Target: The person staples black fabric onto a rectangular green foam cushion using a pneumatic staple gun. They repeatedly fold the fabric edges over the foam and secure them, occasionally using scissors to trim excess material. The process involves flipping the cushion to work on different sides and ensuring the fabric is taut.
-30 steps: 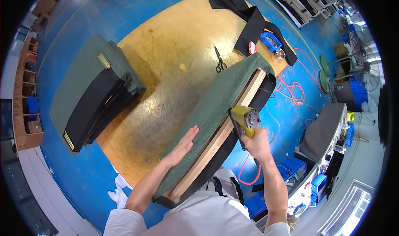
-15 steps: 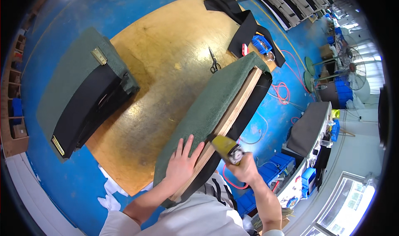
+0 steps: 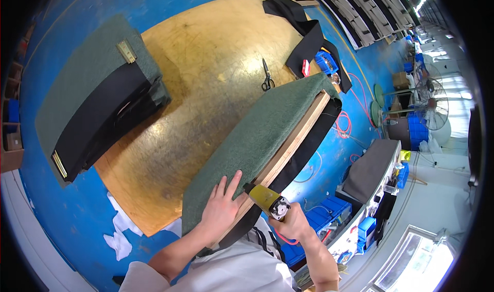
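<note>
A long green upholstered piece (image 3: 254, 130) lies slantwise across the table's near right side. Along its right side runs a bare wooden rail (image 3: 294, 141), with black fabric (image 3: 303, 161) hanging beyond it. My left hand (image 3: 218, 211) rests on the green cover near the rail, fingers stretched out and holding nothing. A yellow staple gun (image 3: 263, 196) is gripped in my right hand (image 3: 292, 223). Its dark nose is at the rail, close beside my left fingers; whether it touches the wood I cannot tell.
Another green piece with a black panel (image 3: 103, 112) and brass-coloured brackets is at left. On the wooden table (image 3: 206, 50) lie scissors (image 3: 267, 78), black fabric strips (image 3: 306, 37) and a blue bin (image 3: 326, 62). A red hose (image 3: 343, 122) coils on the blue floor beyond.
My right hand has brought the staple gun down the rail toward me, closer to my left hand. My left hand stays on the green cover. The whole view has shifted slightly.
</note>
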